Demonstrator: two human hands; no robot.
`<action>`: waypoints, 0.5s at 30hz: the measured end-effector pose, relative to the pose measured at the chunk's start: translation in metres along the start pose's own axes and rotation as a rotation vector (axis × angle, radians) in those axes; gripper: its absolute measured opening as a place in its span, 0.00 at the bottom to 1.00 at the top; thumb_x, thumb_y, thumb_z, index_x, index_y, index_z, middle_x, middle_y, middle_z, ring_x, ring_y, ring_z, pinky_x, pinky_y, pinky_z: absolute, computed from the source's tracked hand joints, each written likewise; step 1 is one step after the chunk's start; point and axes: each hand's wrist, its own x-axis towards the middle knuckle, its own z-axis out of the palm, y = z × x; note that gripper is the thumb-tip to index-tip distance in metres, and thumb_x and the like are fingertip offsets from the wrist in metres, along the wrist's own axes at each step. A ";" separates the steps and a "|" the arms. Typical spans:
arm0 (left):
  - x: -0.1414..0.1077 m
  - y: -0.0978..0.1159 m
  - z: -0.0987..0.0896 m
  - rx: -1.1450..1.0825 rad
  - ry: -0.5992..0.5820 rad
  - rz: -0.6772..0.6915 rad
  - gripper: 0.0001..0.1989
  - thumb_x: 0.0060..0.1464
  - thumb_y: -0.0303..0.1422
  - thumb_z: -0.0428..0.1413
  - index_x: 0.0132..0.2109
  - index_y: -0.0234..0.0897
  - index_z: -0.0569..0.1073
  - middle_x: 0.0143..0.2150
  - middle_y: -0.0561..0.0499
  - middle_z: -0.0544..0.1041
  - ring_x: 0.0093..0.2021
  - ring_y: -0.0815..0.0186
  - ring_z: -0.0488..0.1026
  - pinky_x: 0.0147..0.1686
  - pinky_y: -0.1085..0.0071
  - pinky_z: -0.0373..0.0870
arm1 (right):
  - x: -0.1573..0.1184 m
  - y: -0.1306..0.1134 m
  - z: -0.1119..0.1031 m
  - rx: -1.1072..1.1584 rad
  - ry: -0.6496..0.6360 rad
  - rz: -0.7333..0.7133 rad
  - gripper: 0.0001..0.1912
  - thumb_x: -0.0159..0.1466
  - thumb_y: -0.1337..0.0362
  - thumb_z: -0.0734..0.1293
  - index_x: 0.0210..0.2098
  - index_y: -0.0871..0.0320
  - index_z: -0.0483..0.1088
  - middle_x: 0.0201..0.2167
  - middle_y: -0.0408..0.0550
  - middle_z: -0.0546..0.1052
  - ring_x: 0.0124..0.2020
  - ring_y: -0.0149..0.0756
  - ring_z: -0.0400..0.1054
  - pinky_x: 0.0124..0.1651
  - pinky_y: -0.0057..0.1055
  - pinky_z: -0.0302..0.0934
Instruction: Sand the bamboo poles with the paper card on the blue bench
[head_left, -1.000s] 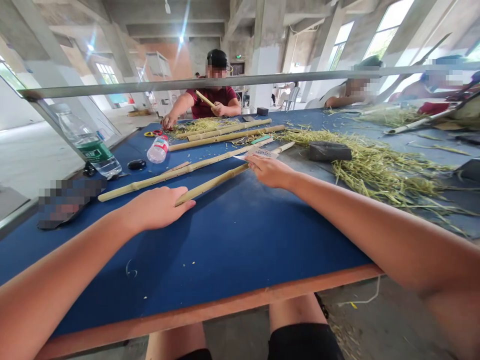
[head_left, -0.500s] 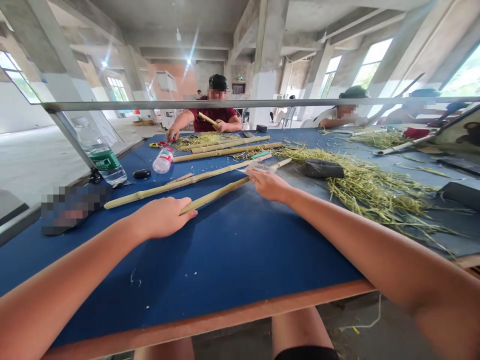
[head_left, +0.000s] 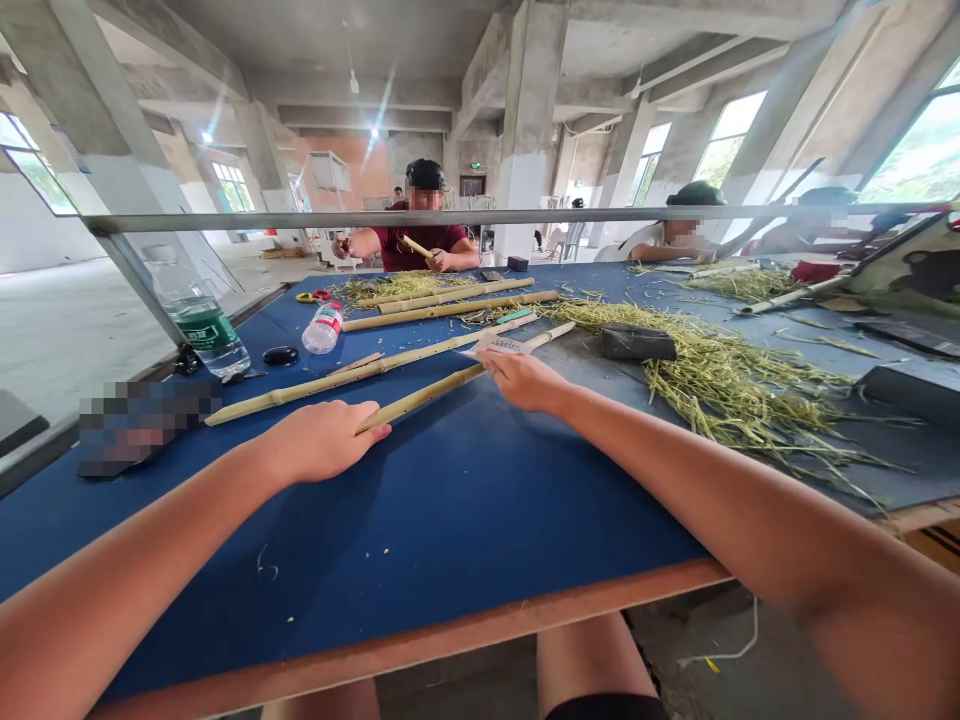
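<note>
Lying slantwise across the blue desk (head_left: 450, 520), a pale bamboo pole (head_left: 427, 392) sat between the person's two hands. The left hand (head_left: 319, 442) lay low on the desk, its fingers together with their tips at the pole's lower end, though I could not tell whether that grip had closed on it. The right hand (head_left: 523, 381) reached the pole nearer its upper end, fingers pressed together where the pole met a small printed paper slip (head_left: 499, 345); whether they pinched the slip, the pole or both could not be told.

Just beyond lay a longer bamboo pole (head_left: 360, 373), roughly parallel, with further bamboo poles (head_left: 450, 312) past it. To the left stood a water bottle with a green label (head_left: 199, 325), near a small black oval object (head_left: 280, 355) and a blurred-out object (head_left: 139, 425). A smaller bottle with a red label (head_left: 322, 330) lay on its side near red-and-yellow scissors (head_left: 315, 296). To the right, a dark block (head_left: 637, 342) sat on a heap of green-yellow bamboo shavings (head_left: 720, 385). Across the desk, a co-worker in a maroon shirt (head_left: 420, 245) held a short bamboo piece.
</note>
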 end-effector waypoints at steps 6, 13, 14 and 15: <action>0.000 0.002 -0.002 0.010 -0.012 0.006 0.25 0.82 0.54 0.41 0.49 0.47 0.76 0.47 0.40 0.90 0.49 0.42 0.88 0.41 0.58 0.68 | 0.009 0.033 -0.018 -0.164 -0.015 0.369 0.28 0.88 0.68 0.55 0.78 0.68 0.77 0.80 0.70 0.77 0.81 0.54 0.73 0.85 0.45 0.61; -0.002 0.000 -0.001 -0.008 0.021 0.010 0.25 0.81 0.55 0.43 0.53 0.45 0.77 0.49 0.38 0.91 0.49 0.40 0.88 0.42 0.57 0.70 | -0.005 -0.014 0.007 0.050 -0.012 -0.058 0.29 0.88 0.62 0.58 0.81 0.54 0.78 0.83 0.54 0.76 0.86 0.51 0.67 0.88 0.48 0.59; -0.002 0.000 -0.001 -0.015 0.026 0.011 0.26 0.81 0.55 0.43 0.55 0.45 0.77 0.48 0.38 0.91 0.49 0.40 0.88 0.42 0.57 0.71 | -0.005 -0.015 0.007 0.061 -0.014 -0.074 0.29 0.88 0.61 0.58 0.81 0.53 0.78 0.82 0.54 0.77 0.85 0.51 0.68 0.87 0.49 0.60; -0.002 0.000 -0.001 -0.020 0.029 0.011 0.26 0.81 0.55 0.43 0.55 0.45 0.78 0.47 0.38 0.91 0.49 0.40 0.89 0.42 0.56 0.71 | -0.003 -0.012 0.005 0.055 -0.014 -0.055 0.29 0.88 0.61 0.58 0.80 0.53 0.78 0.81 0.55 0.79 0.85 0.52 0.69 0.87 0.49 0.61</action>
